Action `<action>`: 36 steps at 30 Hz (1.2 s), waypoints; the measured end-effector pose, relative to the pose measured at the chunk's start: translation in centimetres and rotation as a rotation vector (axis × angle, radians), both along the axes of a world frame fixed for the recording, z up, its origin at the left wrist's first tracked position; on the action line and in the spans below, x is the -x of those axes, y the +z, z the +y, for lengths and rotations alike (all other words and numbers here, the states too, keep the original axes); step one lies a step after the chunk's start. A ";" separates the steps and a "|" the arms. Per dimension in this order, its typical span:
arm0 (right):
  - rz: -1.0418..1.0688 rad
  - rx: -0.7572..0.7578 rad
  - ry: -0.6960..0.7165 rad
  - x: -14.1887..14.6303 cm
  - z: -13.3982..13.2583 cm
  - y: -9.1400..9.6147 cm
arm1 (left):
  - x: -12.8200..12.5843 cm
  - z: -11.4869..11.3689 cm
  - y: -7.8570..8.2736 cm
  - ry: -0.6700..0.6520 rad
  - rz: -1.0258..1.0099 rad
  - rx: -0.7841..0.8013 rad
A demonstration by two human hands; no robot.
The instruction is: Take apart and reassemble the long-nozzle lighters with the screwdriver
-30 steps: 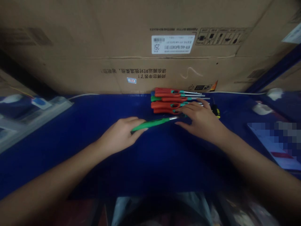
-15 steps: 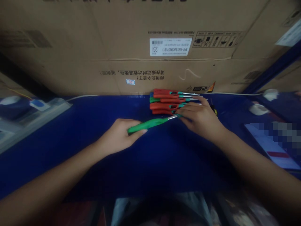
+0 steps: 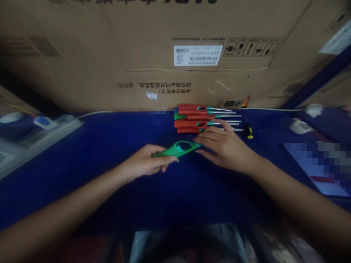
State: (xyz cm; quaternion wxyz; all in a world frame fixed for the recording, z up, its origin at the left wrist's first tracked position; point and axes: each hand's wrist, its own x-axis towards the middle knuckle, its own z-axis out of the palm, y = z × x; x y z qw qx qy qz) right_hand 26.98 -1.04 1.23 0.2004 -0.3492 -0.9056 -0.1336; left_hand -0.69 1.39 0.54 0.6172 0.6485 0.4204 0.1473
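My left hand (image 3: 150, 160) is wrapped round the rear of a green gas lighter (image 3: 168, 150), held slantwise above the blue tabletop (image 3: 164, 197). Its dark trigger opening with a teal trigger faces up. At the front end, my right hand (image 3: 223, 146) pinches a teal collar (image 3: 197, 145) that meets the handle. The right fingers hide the lighter's metal tube. Just behind that hand lies a row of red gas lighters (image 3: 189, 124) with teal collars and metal tubes pointing right. A green handle (image 3: 179, 116) shows among them.
A large cardboard box (image 3: 109, 65) stands along the back. On the right lie a screwdriver (image 3: 248, 130) with a yellow-and-black handle, a white roll (image 3: 300, 126) and a blue-white sheet (image 3: 309, 171). At left is a pale rail-like piece (image 3: 57, 133).
The teal collar has slid down the tube against the green handle, pinched by my right hand. The lighter has rolled so its trigger opening shows, and both hands sit slightly lower.
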 end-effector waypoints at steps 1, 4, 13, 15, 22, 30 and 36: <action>-0.013 0.015 0.018 -0.1 0.1 0.0 | 0.1 0.0 -0.1 -0.006 0.035 -0.107; -0.031 0.014 0.055 -0.4 0.4 0.1 | 0.3 0.0 -0.4 -0.040 0.098 -0.421; 0.006 -0.063 0.203 0.1 0.0 -0.5 | 0.3 -0.4 -0.6 -0.099 0.052 -0.390; 0.019 -0.066 0.203 0.3 -0.2 -0.7 | 0.3 -0.2 -0.6 -0.111 0.013 -0.303; 0.050 0.072 0.176 0.7 -0.7 -0.8 | 0.3 -0.8 -1.1 -0.118 0.078 -0.444; 0.081 0.224 0.172 1.1 -0.6 -1.9 | 0.4 -1.3 -1.4 -0.223 0.178 -0.968; 0.038 0.190 0.060 0.5 0.0 -1.2 | 0.0 -1.3 -1.2 -0.162 0.322 -1.052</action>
